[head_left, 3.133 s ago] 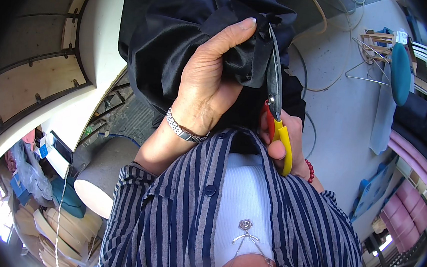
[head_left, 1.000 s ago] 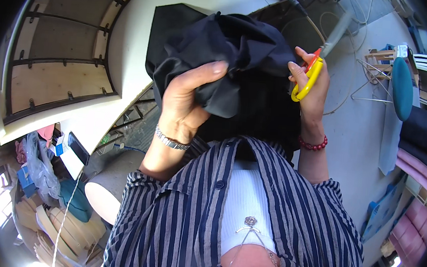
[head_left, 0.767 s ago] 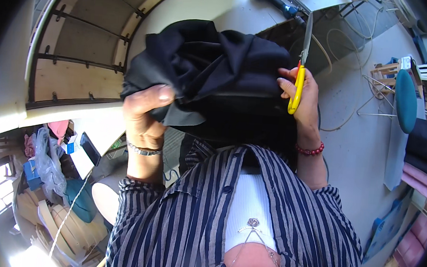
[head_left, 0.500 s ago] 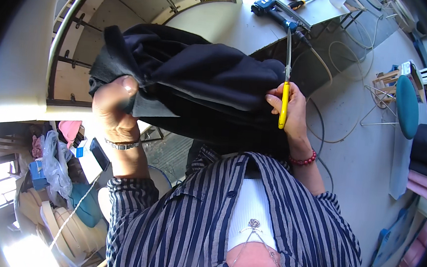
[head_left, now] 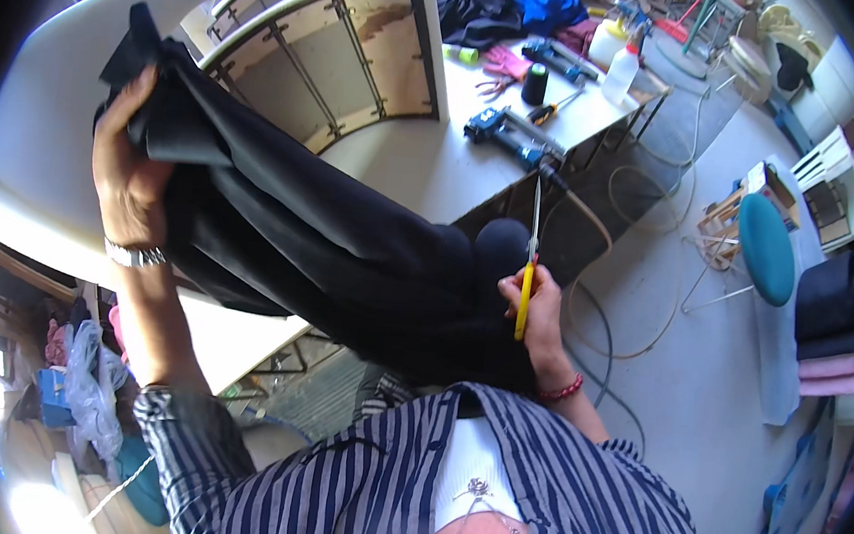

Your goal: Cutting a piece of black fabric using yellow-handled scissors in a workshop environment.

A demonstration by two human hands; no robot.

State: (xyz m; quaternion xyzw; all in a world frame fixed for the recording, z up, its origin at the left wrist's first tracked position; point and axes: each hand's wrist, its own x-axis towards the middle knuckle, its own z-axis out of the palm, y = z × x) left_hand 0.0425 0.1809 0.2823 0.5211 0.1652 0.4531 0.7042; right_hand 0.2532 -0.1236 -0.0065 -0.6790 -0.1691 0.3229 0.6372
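With your left hand (head_left: 131, 178) gripping the cloth (head_left: 318, 248) and your right hand (head_left: 536, 311) clutching both cloth and scissors (head_left: 530, 260), the blades could snag it.

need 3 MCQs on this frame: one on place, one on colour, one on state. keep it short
1. Where is the left hand on the black fabric?
A. At its upper-left end, raised over the white curved panel
B. At its lower right end, by the scissors
C. Not touching it

2. What colour are the handles of the scissors in the right hand?
A. Blue
B. Yellow
C. Green

3. How is the fabric held?
A. Folded flat on the table
B. Lying on the floor
C. Stretched out in the air between both hands

Answers:
1. A: the fingers grip the bunched upper-left end, above the panel.
2. B: the handles showing in the fist are yellow, with the blades pointing up toward the table.
3. C: the cloth runs from the raised left hand down to the right hand.
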